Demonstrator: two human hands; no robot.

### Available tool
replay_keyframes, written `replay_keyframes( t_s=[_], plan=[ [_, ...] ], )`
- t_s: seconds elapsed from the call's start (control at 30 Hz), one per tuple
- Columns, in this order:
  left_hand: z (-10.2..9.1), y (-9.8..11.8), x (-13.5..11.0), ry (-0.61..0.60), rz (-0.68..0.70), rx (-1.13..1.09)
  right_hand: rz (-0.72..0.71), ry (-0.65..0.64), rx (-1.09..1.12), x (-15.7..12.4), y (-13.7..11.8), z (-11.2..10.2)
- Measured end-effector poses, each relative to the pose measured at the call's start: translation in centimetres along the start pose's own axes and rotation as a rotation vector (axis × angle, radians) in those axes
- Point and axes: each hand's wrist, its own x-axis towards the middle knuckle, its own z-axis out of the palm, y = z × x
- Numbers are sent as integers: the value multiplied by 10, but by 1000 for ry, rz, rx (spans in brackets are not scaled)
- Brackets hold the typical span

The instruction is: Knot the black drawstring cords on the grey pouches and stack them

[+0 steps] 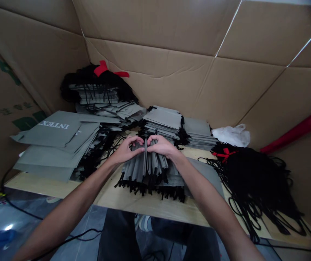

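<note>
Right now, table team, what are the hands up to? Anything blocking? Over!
Left hand, right hand: both touching an upright grey bag. Black cord ends along the near edge. Grey stack close behind, not between the hands.

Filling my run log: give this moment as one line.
left hand, right hand: touching upright gray panels | right: black cord bundle, red tie | left: INTEX-printed gray sheet

- We count two hands: one left hand (pixel 126 149), one right hand (pixel 163 146).
- We see one tabletop (pixel 117 201).
- We find one white plastic bag (pixel 233 135).
- We spot one heap of black cords (pixel 257 177) at right, with one red ribbon bow (pixel 225 155).
- We cannot count the flat grey pieces (pixel 129 168); they overlap.
</note>
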Motion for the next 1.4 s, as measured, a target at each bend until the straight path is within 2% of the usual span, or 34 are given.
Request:
replay_keyframes(
  t_s=[0.33, 0.53, 0.77, 1.03, 1.4],
  plan=[
    [8, -7, -1, 38, -48, 19, -33, 41, 44, 4, 3, 9],
    [6, -14, 0, 99, -143, -108, 43, 54, 52, 3, 7, 11],
    [5, -21, 2, 183, -200, -304, 122, 46, 113, 0, 1, 4],
    [3, -10, 1, 113, -232, -454, 156, 27, 165, -2, -3, -1],
    [3, 1, 0, 44, -283, -465, 156, 27, 192, -3, -1, -4]
  ],
)
